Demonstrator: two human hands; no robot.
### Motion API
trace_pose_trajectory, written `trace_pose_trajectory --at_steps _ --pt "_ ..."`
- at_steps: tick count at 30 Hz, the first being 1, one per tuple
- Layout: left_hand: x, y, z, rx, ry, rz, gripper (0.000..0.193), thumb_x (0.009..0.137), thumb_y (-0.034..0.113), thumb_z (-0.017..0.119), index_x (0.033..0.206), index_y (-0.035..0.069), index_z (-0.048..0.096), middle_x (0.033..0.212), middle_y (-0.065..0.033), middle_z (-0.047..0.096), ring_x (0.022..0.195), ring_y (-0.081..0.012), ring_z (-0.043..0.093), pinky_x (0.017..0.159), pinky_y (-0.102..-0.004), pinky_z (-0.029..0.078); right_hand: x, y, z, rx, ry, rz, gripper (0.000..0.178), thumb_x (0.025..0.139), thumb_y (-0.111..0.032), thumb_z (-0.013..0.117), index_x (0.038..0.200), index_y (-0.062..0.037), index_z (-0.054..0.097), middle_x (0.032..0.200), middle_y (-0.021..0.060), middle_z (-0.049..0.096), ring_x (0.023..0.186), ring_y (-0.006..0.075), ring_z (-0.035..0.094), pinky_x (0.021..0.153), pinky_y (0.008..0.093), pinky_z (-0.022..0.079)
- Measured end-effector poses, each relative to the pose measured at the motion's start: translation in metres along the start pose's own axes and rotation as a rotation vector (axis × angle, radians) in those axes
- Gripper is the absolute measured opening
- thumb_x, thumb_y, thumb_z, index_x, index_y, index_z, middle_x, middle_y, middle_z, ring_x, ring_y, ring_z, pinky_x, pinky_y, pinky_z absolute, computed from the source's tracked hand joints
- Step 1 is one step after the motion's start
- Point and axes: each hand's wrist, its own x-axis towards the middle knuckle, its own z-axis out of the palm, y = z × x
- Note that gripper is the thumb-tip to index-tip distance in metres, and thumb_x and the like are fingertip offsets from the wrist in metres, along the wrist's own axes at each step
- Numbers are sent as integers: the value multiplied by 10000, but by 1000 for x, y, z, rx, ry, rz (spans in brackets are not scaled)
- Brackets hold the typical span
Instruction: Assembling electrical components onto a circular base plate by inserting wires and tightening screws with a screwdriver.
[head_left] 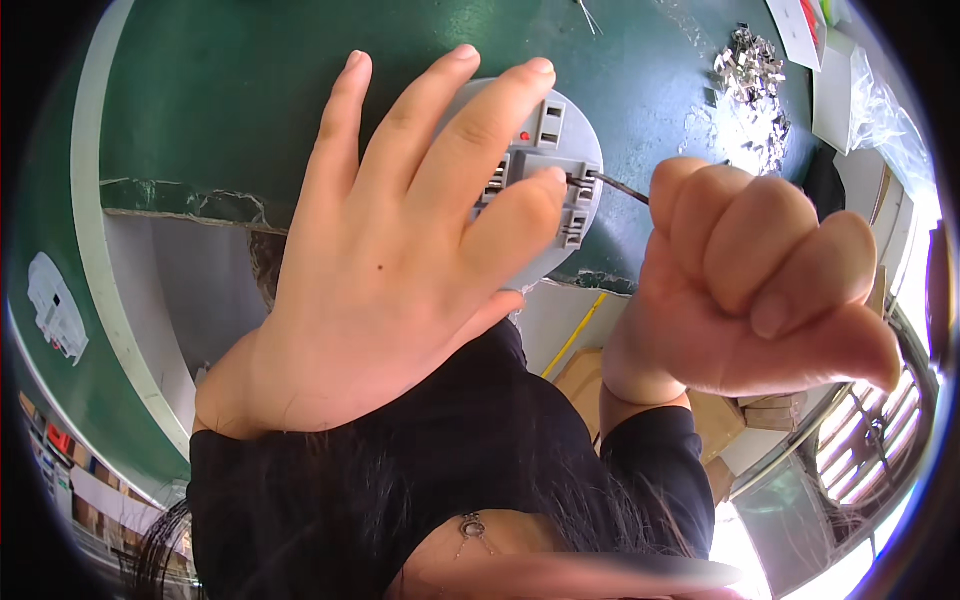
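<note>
Left hand (400, 250) is lying spread flat over a round grey plastic housing (575, 150) on the green table (220, 90), fingers apart, palm and fingertips pressing it down rather than gripping. Right hand (750, 290) is curled into a tight fist around a thin dark tool shaft (620, 187), likely a small screwdriver; the tip is sitting at the terminal blocks (550, 125) in the housing's middle.

Handling, my read: the housing is looking like light, rigid moulded plastic, smooth, so it is probably sliding or spinning on the table unless pinned. Best hold is at the rim or flat on top, clear of the terminals. The small grey clips are looking like the fragile part.

Looks: pale grey disc, raised square grey connector blocks clustered in the centre, one small red dot beside them. Most of it is hidden under the left hand.

A pile of shiny metal scraps (750, 70) is lying well apart, toward the table's far right.
</note>
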Motion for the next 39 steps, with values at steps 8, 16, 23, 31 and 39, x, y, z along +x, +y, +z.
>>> trace_pose_trajectory --at_steps 8,16,23,31,39 --pt "-7 1 2 71 24 32 862 490 236 930 1248 165 525 1493 -168 446 1343 -385 462 1118 -609 302 -1 12 11 61 139 -195 521 989 -547 528 680 -149 394 546 -45 315 484 89 227 509 280 188" --pt "-44 -63 -69 90 579 -376 832 692 337 908 1352 55 488 1415 -216 484 1297 -343 491 1105 -414 375 -20 -22 -8 292 131 -176 425 959 -334 614 624 -169 411 554 -65 320 506 75 254 554 280 185" --pt "-176 -159 -127 504 752 -849 970 737 439 869 1456 -34 421 1442 -267 469 1364 -344 434 1153 -412 319 -43 -50 -52 -847 495 -41 174 967 -135 517 948 -52 668 723 52 577 646 94 483 620 242 342" --pt "-220 -195 -161 616 579 -808 791 860 372 785 1449 -31 446 1452 -217 489 1338 -300 471 1131 -406 359 -79 -36 -147 -1656 466 447 578 864 103 445 1380 -105 599 1274 160 646 1113 230 642 930 308 486" --pt "8 -17 -28 227 123 22 997 622 488 894 1450 115 482 1481 -156 467 1379 -319 444 1107 -444 382 -52 -11 -76 -1648 155 277 619 772 165 471 1334 -59 604 1296 165 620 1194 365 570 1022 394 454"
